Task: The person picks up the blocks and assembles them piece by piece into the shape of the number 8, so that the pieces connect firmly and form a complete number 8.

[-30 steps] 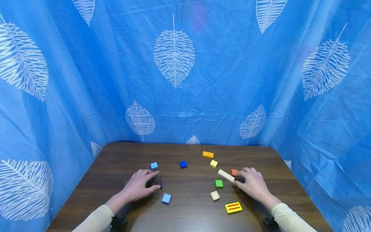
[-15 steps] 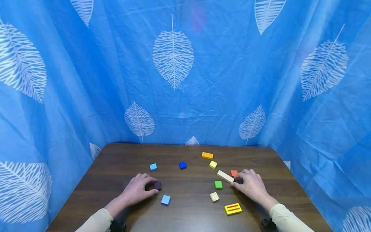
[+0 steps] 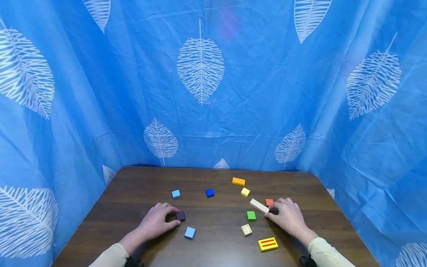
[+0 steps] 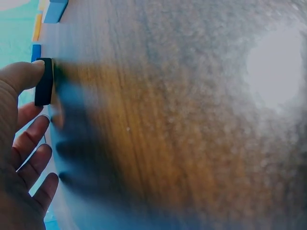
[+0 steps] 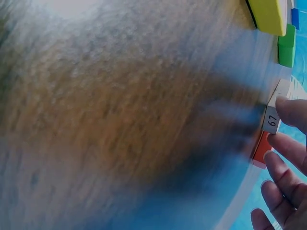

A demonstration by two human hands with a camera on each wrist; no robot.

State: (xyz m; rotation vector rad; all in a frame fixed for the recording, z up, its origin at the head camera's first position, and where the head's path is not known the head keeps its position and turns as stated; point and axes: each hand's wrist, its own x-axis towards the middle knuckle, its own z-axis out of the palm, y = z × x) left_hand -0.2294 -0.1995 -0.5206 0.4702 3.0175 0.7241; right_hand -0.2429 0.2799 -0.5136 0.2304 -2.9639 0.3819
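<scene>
In the head view my left hand (image 3: 156, 222) pinches a small dark purple block (image 3: 180, 216) between thumb and index finger. The left wrist view shows that dark block (image 4: 44, 82) against the thumb, the other fingers spread loosely. My right hand (image 3: 289, 218) pinches the near end of a long whitish block (image 3: 258, 205). A printed "61" or "19" marks that block's end (image 5: 272, 120) in the right wrist view. An orange-red block (image 3: 268, 202) lies right beside the right fingertips. Both held blocks appear to be on the brown table (image 3: 213, 248).
Light blue blocks (image 3: 189, 233) (image 3: 175, 194) lie near the left hand. Towards the middle and right are a dark blue block (image 3: 209, 193), an orange one (image 3: 238, 181), a pale yellow one (image 3: 245, 192), a green one (image 3: 251, 216), a ridged beige one (image 3: 246, 230) and a yellow red-striped one (image 3: 268, 244).
The left thumb and index finger have drawn in around the dark purple block. My right hand stays at the whitish block's end with little movement. The head view has shifted slightly.
</scene>
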